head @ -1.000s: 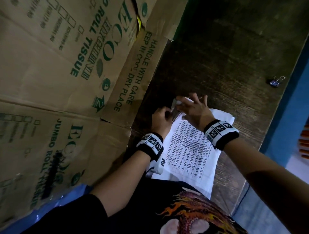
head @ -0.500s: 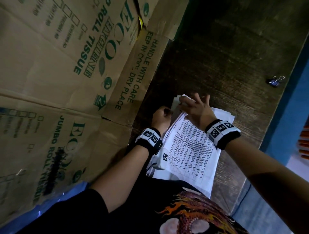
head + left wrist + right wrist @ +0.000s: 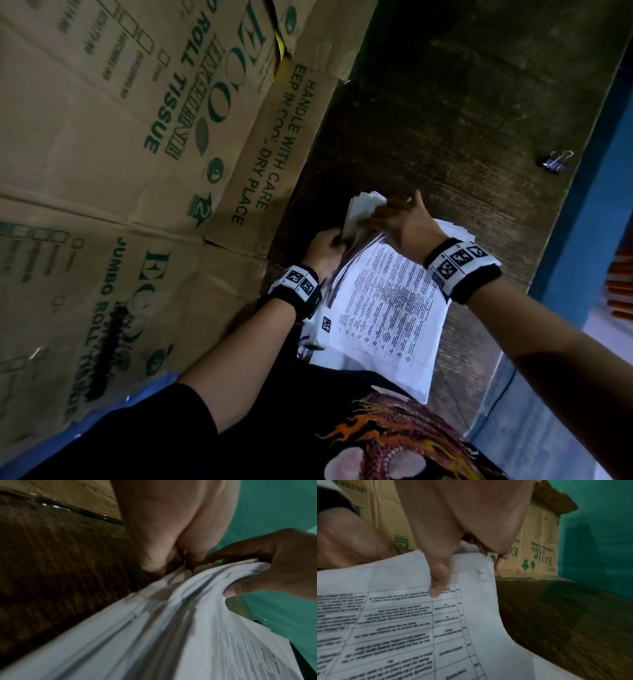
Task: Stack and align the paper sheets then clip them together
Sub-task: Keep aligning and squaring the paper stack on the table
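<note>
A stack of printed paper sheets lies on the dark wooden table, its near end over the person's lap. My left hand grips the stack's left edge, its fingers curled into the sheets. My right hand pinches the far corner and bends it up off the table, with the thumb on the printed top sheet and a fingertip behind it. A black binder clip lies alone near the table's right edge, far from both hands.
Large cardboard boxes printed "jumbo roll tissue" stand along the left, close to my left hand. A blue surface runs beyond the table's right edge. Bare wood lies between the papers and the clip.
The far corner of the stack has been lifted and curled higher. My right hand has moved slightly away from me with it, while my left hand stays on the left edge.
</note>
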`<control>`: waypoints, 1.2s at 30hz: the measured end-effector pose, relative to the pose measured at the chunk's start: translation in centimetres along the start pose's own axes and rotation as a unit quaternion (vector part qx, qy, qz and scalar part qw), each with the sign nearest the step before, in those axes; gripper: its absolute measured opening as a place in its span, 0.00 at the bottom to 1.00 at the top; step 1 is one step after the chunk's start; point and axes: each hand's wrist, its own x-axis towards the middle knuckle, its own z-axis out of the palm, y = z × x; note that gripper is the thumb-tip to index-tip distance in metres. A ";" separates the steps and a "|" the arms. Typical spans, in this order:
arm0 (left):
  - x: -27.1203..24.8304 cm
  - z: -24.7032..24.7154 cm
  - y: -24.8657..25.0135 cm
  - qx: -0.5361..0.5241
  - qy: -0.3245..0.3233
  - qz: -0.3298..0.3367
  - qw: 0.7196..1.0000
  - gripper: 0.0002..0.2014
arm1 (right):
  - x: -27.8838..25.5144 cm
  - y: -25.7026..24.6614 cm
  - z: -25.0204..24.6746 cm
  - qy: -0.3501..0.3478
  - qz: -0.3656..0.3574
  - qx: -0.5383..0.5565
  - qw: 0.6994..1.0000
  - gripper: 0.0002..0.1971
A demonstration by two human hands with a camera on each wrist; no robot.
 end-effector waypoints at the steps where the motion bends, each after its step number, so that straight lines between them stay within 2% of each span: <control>1: -0.1 0.1 0.0 -0.008 -0.002 -0.001 1.000 0.12 | 0.3 -0.2 -0.3 -0.012 0.000 -0.012 1.000 0.24; 5: 0.2 0.4 -0.4 -0.033 -0.001 -0.014 0.999 0.12 | 0.6 -0.7 -1.0 -0.051 0.021 -0.042 0.998 0.18; 8: 0.1 0.3 -0.3 -0.036 -0.002 -0.005 0.999 0.13 | -0.5 -0.6 -0.6 0.006 0.002 -0.049 0.999 0.08; 10: -0.2 0.1 -0.2 -0.016 -0.033 0.011 0.999 0.21 | -1.1 -0.2 -0.5 0.017 -0.009 -0.043 0.999 0.12; 13: -0.9 0.0 -0.2 0.032 -0.101 0.049 0.993 0.26 | -1.6 0.2 -0.8 -0.037 -0.017 -0.060 0.997 0.14; 15: -1.1 0.2 -0.5 0.052 -0.108 0.054 0.991 0.25 | -2.1 0.5 -1.3 -0.068 -0.035 -0.063 0.995 0.18; 19: -2.4 0.4 -0.9 -0.018 -0.090 0.033 0.995 0.26 | -3.8 1.2 -4.2 -0.065 -0.072 -0.037 0.995 0.18; 22: -3.6 0.7 -1.5 -0.005 -0.127 0.050 0.991 0.33 | -5.2 1.5 -6.1 -0.075 -0.097 -0.042 0.992 0.18; 24: -4.2 0.8 -1.2 0.013 -0.128 0.065 0.990 0.35 | -5.7 1.2 -7.6 -0.094 -0.109 -0.052 0.988 0.20; 26: -4.8 0.4 -0.3 -0.002 -0.105 0.076 0.992 0.32 | -5.7 0.8 -8.9 -0.132 -0.116 -0.064 0.982 0.19; 28: -5.6 -1.1 1.0 0.020 -0.051 0.108 0.993 0.29 | -4.9 1.0 -9.8 -0.176 -0.108 -0.070 0.976 0.18; 30: -6.3 -3.5 2.4 0.015 0.007 0.148 0.989 0.25 | -3.6 0.9 -9.9 -0.190 -0.090 -0.078 0.975 0.18; 33: -7.3 -7.8 4.7 -0.026 0.092 0.169 0.981 0.19 | -0.3 -1.1 -9.2 -0.154 -0.098 -0.087 0.979 0.14; 34: -7.8 -9.4 5.7 -0.018 0.126 0.170 0.977 0.20 | 1.0 -1.9 -9.0 -0.162 -0.082 -0.083 0.980 0.10; 36: -8.8 -12.5 7.3 -0.021 0.185 0.193 0.963 0.21 | 3.0 -3.7 -8.4 -0.172 -0.033 -0.055 0.983 0.11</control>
